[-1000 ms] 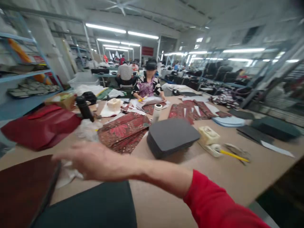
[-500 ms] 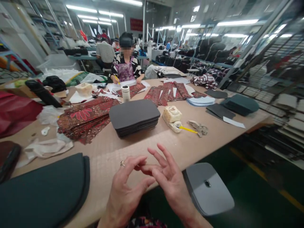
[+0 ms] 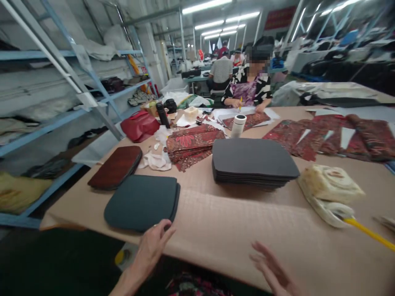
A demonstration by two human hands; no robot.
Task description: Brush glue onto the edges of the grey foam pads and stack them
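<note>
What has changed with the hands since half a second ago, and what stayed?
The left hand has parted from the right hand, moving leftward to the near right corner of the dark green stack, contact unclear. The right hand holds nothing visible. The view swung left. Gray stack and white bottle stayed.

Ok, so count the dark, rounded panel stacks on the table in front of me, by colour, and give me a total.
Dark green stack: 1
Reddish-brown stack: 1
Dark grey stack: 1
Total: 3 stacks
</note>
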